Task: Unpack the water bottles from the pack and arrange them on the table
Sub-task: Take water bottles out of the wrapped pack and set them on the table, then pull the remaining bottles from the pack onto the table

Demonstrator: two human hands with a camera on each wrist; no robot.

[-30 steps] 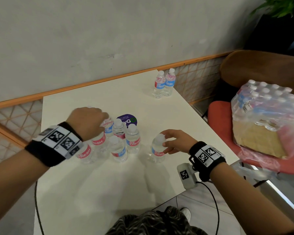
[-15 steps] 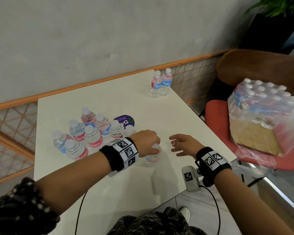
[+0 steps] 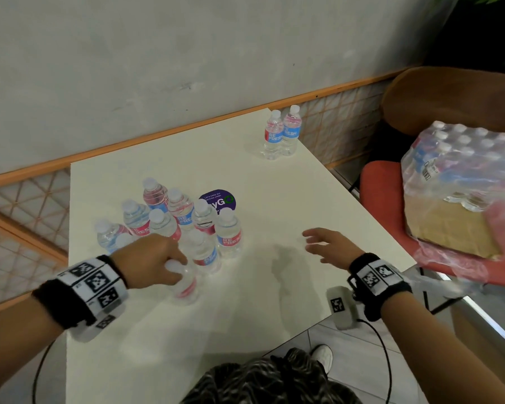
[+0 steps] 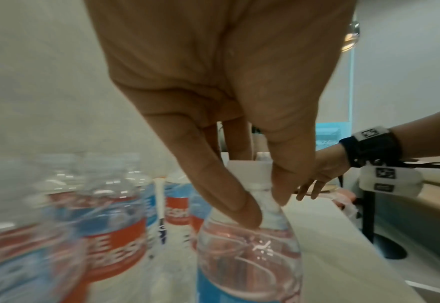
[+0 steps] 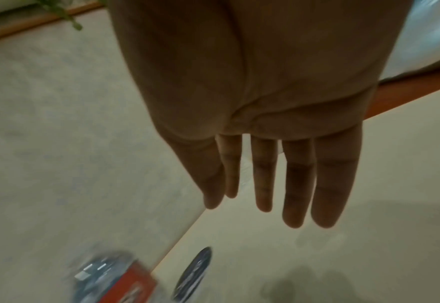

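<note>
My left hand pinches the white cap and neck of a small clear water bottle with a red and blue label, standing at the front of a cluster of several like bottles on the white table. My right hand hovers over the table's right side, fingers straight and spread, holding nothing. The shrink-wrapped pack of bottles sits on a red chair to the right, its plastic torn at the front.
Two more bottles stand at the table's far right corner. A purple round sticker lies behind the cluster. A brown chair stands behind the red chair. The wall runs along the table's far side.
My left hand took over the bottle that my right hand had set down and slid it left toward the cluster. My right hand let go and now hovers with straight fingers.
</note>
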